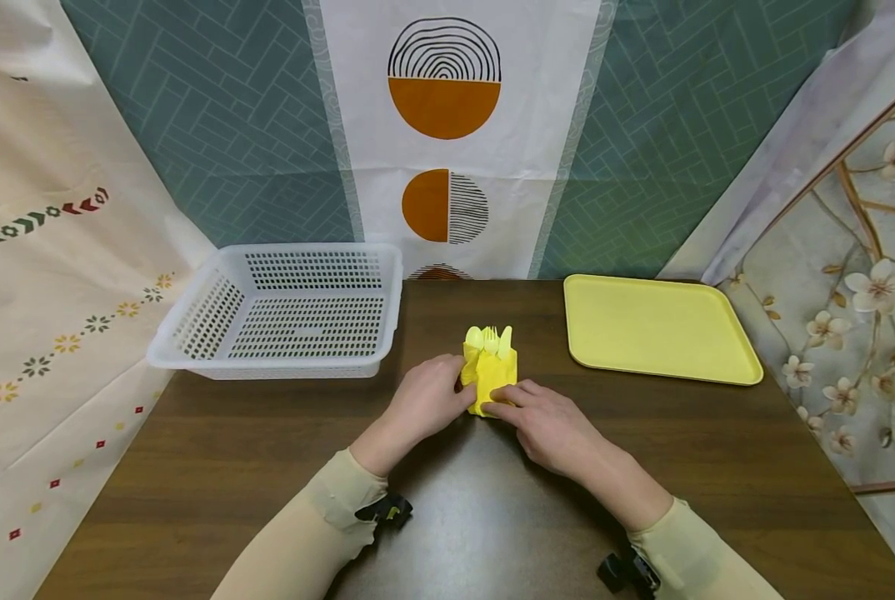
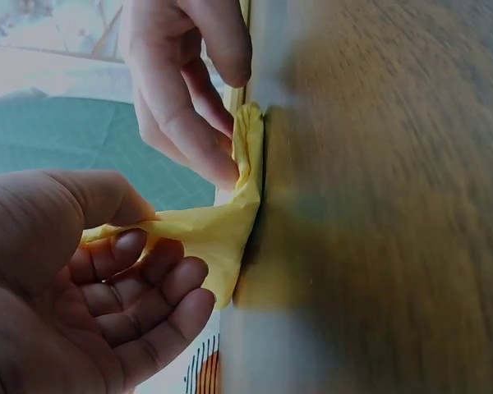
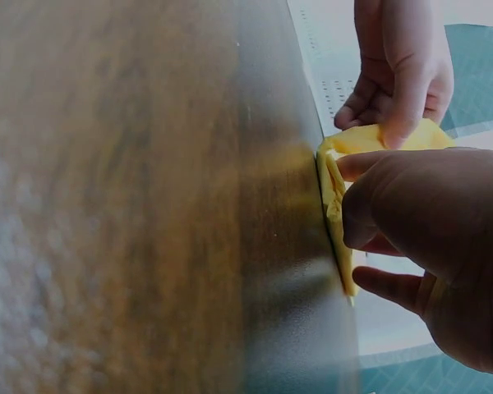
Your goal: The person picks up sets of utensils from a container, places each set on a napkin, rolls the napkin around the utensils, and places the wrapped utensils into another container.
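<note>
A yellow napkin (image 1: 502,368) lies on the table, folded around pale yellow cutlery. The heads of a spoon (image 1: 473,337), a fork (image 1: 490,339) and a knife (image 1: 505,342) stick out at its far end. My left hand (image 1: 430,396) pinches the napkin's left side between thumb and fingers; in the left wrist view that flap (image 2: 218,230) is lifted off the table. With its fingers, my right hand (image 1: 556,425) presses on the near right part of the napkin, holding it down. The cutlery handles are hidden inside the cloth.
Back left on the brown table (image 1: 252,467) stands a white perforated basket (image 1: 340,367) with nothing in it. A yellow tray (image 1: 657,329) lies flat at the back right. Patterned cloths (image 1: 267,108) hang behind the table and along both sides.
</note>
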The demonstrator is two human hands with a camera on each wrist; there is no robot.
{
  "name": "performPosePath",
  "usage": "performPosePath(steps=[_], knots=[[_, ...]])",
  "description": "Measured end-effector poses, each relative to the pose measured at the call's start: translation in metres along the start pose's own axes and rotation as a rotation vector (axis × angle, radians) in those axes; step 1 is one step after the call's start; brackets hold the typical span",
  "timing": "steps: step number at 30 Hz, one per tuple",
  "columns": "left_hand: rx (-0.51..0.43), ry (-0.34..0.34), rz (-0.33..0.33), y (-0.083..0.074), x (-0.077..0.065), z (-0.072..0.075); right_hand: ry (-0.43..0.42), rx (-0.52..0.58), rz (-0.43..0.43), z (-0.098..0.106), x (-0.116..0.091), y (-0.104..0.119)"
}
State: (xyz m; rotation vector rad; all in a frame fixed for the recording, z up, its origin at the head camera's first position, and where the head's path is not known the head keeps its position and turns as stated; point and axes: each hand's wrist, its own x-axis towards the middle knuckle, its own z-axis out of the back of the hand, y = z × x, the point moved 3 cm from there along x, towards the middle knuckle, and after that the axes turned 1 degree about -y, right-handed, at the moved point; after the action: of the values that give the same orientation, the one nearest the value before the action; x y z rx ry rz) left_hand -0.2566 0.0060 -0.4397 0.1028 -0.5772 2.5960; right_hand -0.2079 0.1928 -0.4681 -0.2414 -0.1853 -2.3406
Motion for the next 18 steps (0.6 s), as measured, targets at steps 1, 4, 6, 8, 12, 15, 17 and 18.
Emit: performPosePath(steps=[1, 4, 6, 8, 12, 15, 17, 18], knots=[[-0.010, 0.001, 0.000, -0.0010, 0.0003, 0.0003, -0.001, -0.001, 0.000, 0.0001, 0.0000, 0.0001], [-0.030, 0.002, -0.004, -0.0030, 0.0012, 0.0001, -0.002, -0.002, 0.002, 0.0003, 0.0002, 0.0002], [-0.029, -0.001, -0.011, -0.0036, 0.0019, -0.0006, -0.002, -0.002, 0.003, 0.0003, 0.0003, 0.0002], [-0.029, -0.003, -0.019, -0.0040, 0.0021, -0.0014, -0.005, -0.002, 0.006, 0.0002, 0.0004, 0.0001], [-0.037, -0.006, -0.033, -0.0055, 0.0019, -0.0019, -0.014, 0.005, 0.012, -0.0002, 0.0005, -0.0004], [-0.046, -0.004, -0.045, -0.0073, 0.0016, -0.0018, -0.020, 0.005, 0.018, -0.0004, 0.0004, -0.0006], [-0.052, -0.002, -0.050, -0.0084, 0.0014, -0.0019, -0.022, 0.001, 0.021, -0.0004, 0.0001, -0.0007], [-0.054, 0.002, -0.051, -0.0088, 0.0014, -0.0023, -0.022, -0.002, 0.022, -0.0005, -0.0001, -0.0007]])
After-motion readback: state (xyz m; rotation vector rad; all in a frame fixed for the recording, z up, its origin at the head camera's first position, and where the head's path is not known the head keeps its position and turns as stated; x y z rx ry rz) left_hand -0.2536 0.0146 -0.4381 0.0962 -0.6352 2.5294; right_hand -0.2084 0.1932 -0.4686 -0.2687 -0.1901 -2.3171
